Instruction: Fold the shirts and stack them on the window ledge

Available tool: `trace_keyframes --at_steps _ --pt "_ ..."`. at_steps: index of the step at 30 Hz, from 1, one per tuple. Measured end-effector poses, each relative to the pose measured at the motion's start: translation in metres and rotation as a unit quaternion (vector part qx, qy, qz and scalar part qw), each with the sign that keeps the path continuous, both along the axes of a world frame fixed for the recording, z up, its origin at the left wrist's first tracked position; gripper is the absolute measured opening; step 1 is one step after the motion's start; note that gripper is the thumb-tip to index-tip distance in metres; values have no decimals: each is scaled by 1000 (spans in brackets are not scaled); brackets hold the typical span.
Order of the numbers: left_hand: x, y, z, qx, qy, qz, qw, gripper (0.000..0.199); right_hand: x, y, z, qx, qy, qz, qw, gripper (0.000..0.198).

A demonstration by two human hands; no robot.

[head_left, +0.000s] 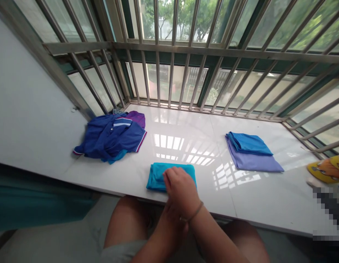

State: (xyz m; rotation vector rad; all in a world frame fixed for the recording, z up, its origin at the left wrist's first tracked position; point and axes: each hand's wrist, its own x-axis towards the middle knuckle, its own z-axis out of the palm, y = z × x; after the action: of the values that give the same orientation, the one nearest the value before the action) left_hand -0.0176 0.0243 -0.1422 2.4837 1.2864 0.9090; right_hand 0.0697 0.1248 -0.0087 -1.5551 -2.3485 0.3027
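Turquoise folded cloth (157, 178): middle of the white ledge (257, 201), near edge, probably set there for easy reach. Right hand (183, 188): above it, fingers together; whether gripping or merely resting, I cannot tell. Left hand (176, 219): tucked by the right wrist, near a bracelet (197, 212); grip hidden. Right: blue folded cloth (250, 143) on lavender cloth (258, 163), seemingly stacked for neatness. Left: crumpled blue polo shirt (111, 135), apparently kept apart from the folded pieces.

Trees (165, 12) beyond metal window bars (172, 73)
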Motion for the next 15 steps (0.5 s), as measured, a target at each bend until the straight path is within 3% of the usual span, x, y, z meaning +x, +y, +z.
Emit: trace_keyframes --at_steps 3,7,9,11,15 --pt "-19 1 34 -1 -37 -7 999 38 48 15 -5 -3 32 -132 991 23" --pt "-55 24 59 42 -91 76 992 28 86 14 -27 -159 114 -260 946 44" --pt "-74 44 59 64 -67 105 990 26 91 11 -38 -235 176 -276 915 49" --pt "-92 65 51 66 -13 95 993 25 90 11 -47 -263 224 -276 897 48" --pt "-127 89 35 38 73 6 997 27 85 15 -51 -273 247 -240 898 31"
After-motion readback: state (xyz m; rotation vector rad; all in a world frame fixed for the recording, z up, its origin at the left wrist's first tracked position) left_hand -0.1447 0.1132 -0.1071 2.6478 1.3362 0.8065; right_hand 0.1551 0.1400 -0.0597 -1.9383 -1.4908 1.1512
